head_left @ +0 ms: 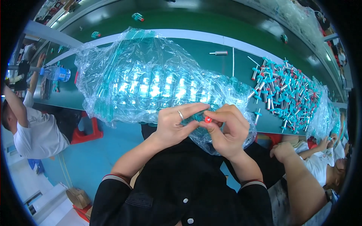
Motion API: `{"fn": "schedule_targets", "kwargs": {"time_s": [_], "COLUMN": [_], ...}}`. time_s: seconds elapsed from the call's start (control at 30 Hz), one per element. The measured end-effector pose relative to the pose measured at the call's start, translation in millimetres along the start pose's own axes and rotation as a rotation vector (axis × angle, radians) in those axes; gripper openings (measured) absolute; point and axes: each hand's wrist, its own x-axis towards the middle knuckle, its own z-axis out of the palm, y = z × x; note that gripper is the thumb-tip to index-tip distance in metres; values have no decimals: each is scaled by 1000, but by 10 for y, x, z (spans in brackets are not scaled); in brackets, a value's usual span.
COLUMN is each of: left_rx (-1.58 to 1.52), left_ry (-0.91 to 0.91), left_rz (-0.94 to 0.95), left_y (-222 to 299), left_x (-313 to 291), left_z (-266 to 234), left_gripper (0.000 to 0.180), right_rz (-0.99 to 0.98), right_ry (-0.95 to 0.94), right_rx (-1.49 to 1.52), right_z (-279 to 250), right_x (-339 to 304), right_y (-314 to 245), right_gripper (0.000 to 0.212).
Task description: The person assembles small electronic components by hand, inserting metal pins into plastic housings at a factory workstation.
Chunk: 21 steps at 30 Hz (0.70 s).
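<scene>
Nearest is the person's black shirt [181, 177], soft matte cloth with round, shiny buttons and striped cuffs. Above it the two hands meet in front of the chest: the left hand [171, 124], with a smooth metal ring, has its fingers closed round a small teal part [195, 117], mostly hidden, while the right hand [230, 130] pinches between thumb and fingertips at the round, glossy red end [208, 119] of that same piece. The teal part is thus held between both hands, over the near edge of the bench. Just behind the knuckles spreads a big clear plastic bag [102, 81], crinkled and glinting, with rows of rounded, translucent teal shapes inside. To the right on the smooth green bench [211, 64] lies a jumbled heap [286, 94] of slim metal cylinders with teal crosspieces and red ends; a lone silvery cylinder [221, 53] rests behind the bag. Farther back, a flat pale strip [203, 36] borders a dark green, sheeny surface [211, 19] carrying a few scattered teal-and-red pieces [138, 17].
</scene>
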Motion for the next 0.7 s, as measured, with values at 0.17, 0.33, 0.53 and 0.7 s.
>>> {"fn": "schedule_targets", "kwargs": {"time_s": [0.17, 0.33, 0.53, 0.7], "left_rx": [-1, 148, 318, 814], "left_ry": [38, -36, -5, 104], "left_rz": [29, 84, -70, -110], "left_y": [-28, 35, -34, -749], "left_x": [12, 43, 332, 779], "left_z": [35, -114, -828, -1620], "left_gripper": [46, 53, 59, 35], "right_rz": [-10, 87, 309, 464], "right_ry": [21, -129, -10, 136], "right_rx": [-10, 4, -116, -421], "right_z": [7, -128, -672, -1113], "right_x": [16, 215, 840, 1631], "right_y": [4, -39, 611, 1781], "right_gripper": [18, 18, 16, 19]}}
